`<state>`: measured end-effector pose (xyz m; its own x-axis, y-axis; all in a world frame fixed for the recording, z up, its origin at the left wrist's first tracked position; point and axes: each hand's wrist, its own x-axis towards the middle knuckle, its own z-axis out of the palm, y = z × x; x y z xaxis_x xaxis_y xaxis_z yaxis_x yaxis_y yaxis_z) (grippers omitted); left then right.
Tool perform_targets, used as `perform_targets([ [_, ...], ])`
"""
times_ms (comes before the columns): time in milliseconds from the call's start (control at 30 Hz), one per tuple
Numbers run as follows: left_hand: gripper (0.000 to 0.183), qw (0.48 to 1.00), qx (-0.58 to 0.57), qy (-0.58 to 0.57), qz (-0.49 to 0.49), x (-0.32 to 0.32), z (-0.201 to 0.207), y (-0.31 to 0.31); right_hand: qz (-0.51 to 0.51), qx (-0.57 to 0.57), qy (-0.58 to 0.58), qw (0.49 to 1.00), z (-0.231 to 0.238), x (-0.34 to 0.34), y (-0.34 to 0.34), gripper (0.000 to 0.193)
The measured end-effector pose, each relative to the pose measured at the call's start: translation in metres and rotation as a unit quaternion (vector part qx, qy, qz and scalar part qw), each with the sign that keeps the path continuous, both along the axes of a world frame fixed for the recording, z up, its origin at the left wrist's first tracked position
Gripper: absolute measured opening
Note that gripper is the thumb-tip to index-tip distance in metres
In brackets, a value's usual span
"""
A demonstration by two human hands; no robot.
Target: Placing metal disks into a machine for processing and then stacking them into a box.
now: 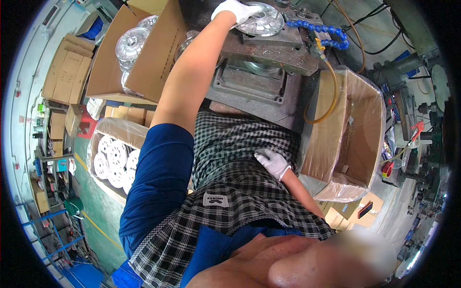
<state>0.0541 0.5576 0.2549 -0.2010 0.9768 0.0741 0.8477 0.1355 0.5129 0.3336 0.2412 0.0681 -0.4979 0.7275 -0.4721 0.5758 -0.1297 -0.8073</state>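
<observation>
Green floor point(108, 211) | left hand point(236, 10) on metal disc point(268, 21) | right hand point(272, 164) by apron point(249, 192)

Glossy metal disc point(265, 22), rough metal block point(269, 54) (box point(159, 55): matt cardboard).

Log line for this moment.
left hand: touching silver metal disc | right hand: against checkered apron | blue segmented hose: beside disc

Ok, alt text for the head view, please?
A white-gloved left hand touches a round silver metal disc on a grey metal machine; the white-gloved right hand rests on a black-and-white checked apron. Open brown cardboard boxes stand on either side.
</observation>
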Motion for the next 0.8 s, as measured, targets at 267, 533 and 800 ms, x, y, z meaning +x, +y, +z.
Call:
perform_targets([
  [267, 0.087, 1.000, -0.030, 0.002, 0.001, 0.005, 0.000, -0.001, -0.014, 0.012, 0.032, 0.999, -0.014, 0.005, -0.005, 0.040],
  [533, 0.090, 0.998, -0.055, -0.010, 0.005, 0.000, 0.001, -0.005, -0.037, 0.045, 0.032, 0.998, -0.005, 0.006, -0.016, 0.039],
  [800, 0.089, 0.993, 0.053, -0.069, 0.078, 0.013, -0.004, -0.017, -0.056, 0.073, -0.005, 0.996, 0.016, 0.007, -0.028, 0.036],
])
